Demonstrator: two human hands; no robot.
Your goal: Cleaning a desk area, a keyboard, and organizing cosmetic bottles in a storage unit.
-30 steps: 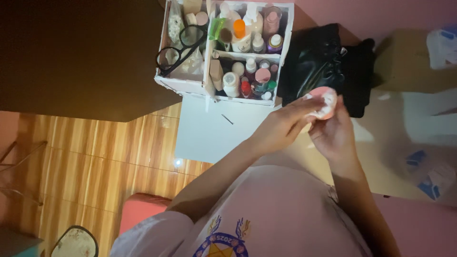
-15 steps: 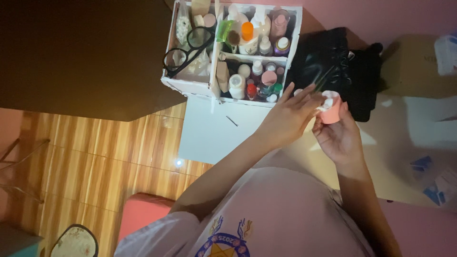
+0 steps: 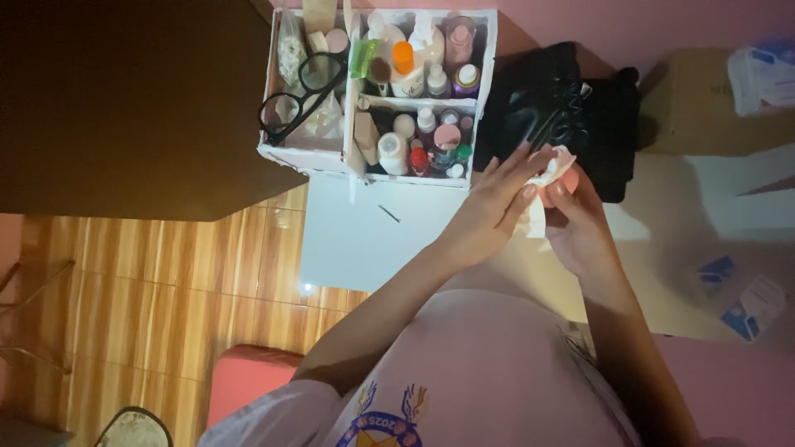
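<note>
My right hand (image 3: 584,236) curls round a small pink jar (image 3: 565,178), gripping its sides. My left hand (image 3: 497,203), fingers flat, presses a white tissue (image 3: 538,217) onto it. The jar looks light, hard and slick; the tissue limp. Both are just right of the white organiser box (image 3: 310,157).

My left hand (image 3: 497,203) covers most of the small pink item (image 3: 565,178) and the white tissue (image 3: 542,217) pinched in my right hand (image 3: 580,232), so I can't tell the item's shape or whether it's capped. Bottles in the white organizer box (image 3: 281,153) are too small and dim to tell apart, and its top row is cut by the frame edge. Black bag (image 3: 571,108) is too dark to read; blue-white packet (image 3: 749,302) at right is blurred.
</note>
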